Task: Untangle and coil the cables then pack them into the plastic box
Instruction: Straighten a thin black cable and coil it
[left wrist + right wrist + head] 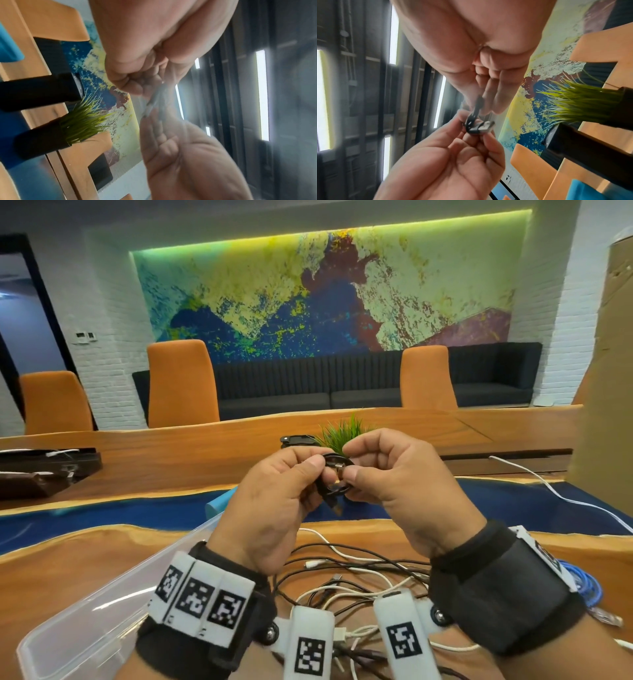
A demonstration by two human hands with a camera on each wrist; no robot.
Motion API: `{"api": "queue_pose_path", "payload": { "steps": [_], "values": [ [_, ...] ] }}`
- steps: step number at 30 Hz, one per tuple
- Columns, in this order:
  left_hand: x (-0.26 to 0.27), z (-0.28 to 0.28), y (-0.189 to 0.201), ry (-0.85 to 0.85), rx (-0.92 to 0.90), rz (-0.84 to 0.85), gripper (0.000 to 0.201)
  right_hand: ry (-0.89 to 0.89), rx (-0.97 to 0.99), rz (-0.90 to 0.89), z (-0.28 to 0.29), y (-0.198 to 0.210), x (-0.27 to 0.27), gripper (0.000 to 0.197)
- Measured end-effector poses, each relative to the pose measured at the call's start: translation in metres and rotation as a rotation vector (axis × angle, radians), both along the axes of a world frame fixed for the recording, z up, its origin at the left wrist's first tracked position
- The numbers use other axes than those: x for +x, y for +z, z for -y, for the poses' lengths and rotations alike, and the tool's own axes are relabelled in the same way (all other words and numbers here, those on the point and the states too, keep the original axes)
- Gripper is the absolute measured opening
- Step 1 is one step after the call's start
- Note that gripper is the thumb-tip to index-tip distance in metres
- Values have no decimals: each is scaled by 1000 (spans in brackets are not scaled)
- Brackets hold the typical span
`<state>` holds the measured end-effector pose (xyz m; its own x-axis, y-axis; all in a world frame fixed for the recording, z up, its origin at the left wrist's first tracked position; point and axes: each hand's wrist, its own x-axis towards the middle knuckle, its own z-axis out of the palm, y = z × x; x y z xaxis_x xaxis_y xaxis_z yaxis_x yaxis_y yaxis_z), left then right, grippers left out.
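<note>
A small black cable coil (337,477) hangs above the table between both hands. My left hand (318,474) pinches its left side with thumb and fingers. On the opposite side my right hand (352,470) pinches the coil. The right wrist view shows the black cable (474,115) and its silver USB plug (485,126) at the fingertips of both hands. In the left wrist view the cable (154,100) is a blur. A tangle of black and white cables (349,580) lies on the table below the hands. The clear plastic box (102,604) stands at the lower left.
A coiled blue cable (585,583) lies at the right, behind my right wrist. A loose white cable (548,484) runs across the table's right side. A potted green plant (342,433) and a black device (296,440) stand beyond the hands. A cyan object (219,501) sits behind the box.
</note>
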<state>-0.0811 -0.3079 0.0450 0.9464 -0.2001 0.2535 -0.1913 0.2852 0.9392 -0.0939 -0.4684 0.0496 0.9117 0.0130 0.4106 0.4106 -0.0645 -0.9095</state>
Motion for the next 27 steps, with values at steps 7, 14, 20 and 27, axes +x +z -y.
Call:
{"api": "queue_pose_path", "payload": {
  "steps": [7, 14, 20, 27],
  "values": [
    [5, -4, -2, -62, -161, -155, 23, -59, -36, 105, -3, -10, 8, 22],
    [4, 3, -4, -57, -188, -276, 25, -147, -383, 449, 0, -15, 8, 35],
    [-2, 12, -9, 44, -37, 13, 18, -197, -501, 612, 17, -5, 10, 15],
    [1, -2, -11, 285, 729, 712, 36, -10, -181, 26, 16, 3, -1, 7]
  ]
}}
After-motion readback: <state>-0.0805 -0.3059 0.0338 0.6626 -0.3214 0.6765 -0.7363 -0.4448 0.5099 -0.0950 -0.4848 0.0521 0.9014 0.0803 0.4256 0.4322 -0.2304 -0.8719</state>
